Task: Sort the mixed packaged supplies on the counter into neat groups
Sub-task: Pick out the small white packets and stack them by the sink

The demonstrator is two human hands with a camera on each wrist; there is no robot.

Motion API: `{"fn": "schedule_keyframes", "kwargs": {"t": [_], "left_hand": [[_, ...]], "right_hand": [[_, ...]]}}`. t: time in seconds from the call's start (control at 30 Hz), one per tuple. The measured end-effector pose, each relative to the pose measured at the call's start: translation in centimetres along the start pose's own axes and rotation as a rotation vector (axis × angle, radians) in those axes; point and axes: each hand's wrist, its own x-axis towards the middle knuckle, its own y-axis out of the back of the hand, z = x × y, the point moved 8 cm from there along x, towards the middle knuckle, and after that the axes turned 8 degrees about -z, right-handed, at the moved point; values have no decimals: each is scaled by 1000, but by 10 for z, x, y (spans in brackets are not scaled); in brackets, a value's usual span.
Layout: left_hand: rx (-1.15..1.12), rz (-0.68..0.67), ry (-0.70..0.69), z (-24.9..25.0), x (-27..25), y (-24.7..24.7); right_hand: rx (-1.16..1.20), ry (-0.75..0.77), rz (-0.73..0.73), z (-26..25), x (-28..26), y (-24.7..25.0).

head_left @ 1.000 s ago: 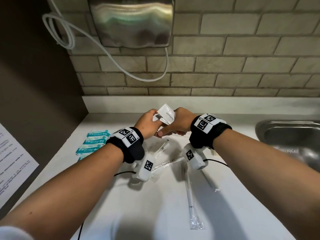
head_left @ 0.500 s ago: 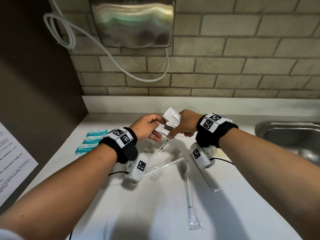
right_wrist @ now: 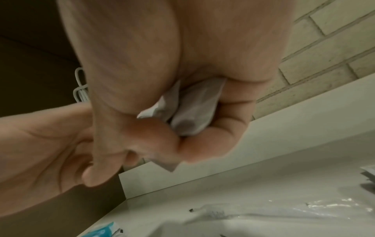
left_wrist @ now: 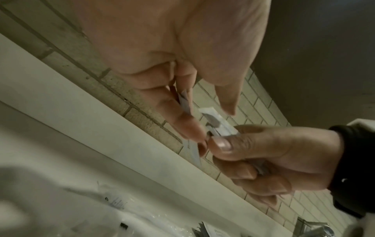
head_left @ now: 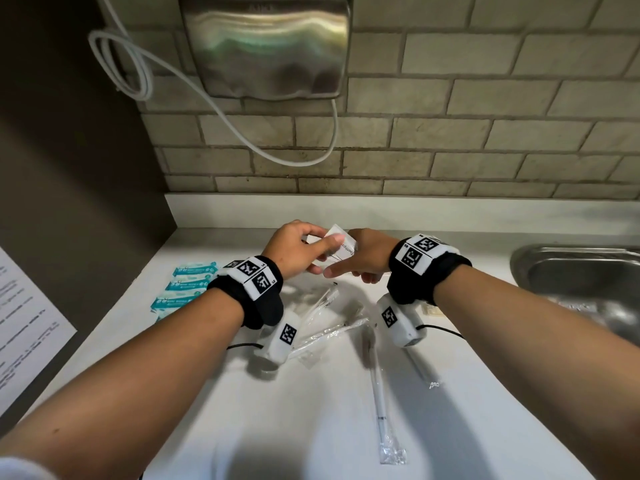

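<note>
Over the back of the white counter (head_left: 311,427) my two hands meet. My right hand (head_left: 343,268) grips a small stack of white toothpaste sachets (head_left: 343,242), which show bunched in its curled fingers in the right wrist view as sachets (right_wrist: 194,105). My left hand (head_left: 322,244) pinches a white sachet (left_wrist: 185,102) between its fingers, right against the right hand's stack (left_wrist: 221,126). Teal packets (head_left: 190,282) lie in a row at the counter's left. Clear-wrapped toothbrushes (head_left: 329,332) lie loose below my wrists, and another one (head_left: 378,393) lies nearer me.
A steel sink (head_left: 581,282) is set into the counter on the right. A hand dryer (head_left: 266,46) with a looped white cable (head_left: 138,67) hangs on the brick wall. A printed sheet (head_left: 24,323) hangs on the dark panel at left.
Half a second ago my left hand had drawn slightly apart from the right. It has since closed in, with its fingers over the sachets. Both hands sit a little further right than before.
</note>
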Motion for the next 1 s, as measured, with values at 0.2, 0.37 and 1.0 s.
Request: {"fn": "schedule_keyframes", "kwargs": {"t": [0.2,0.37,1.0], "left_hand": [[14,-5,20,-10,4,5],[-48,109,74,-26,6,33],[30,-121,155,-35,1,10]], "right_hand": [[85,29,19,1,0,1],[261,-41,57,20,4,3],[531,158,163,5,7,18]]}}
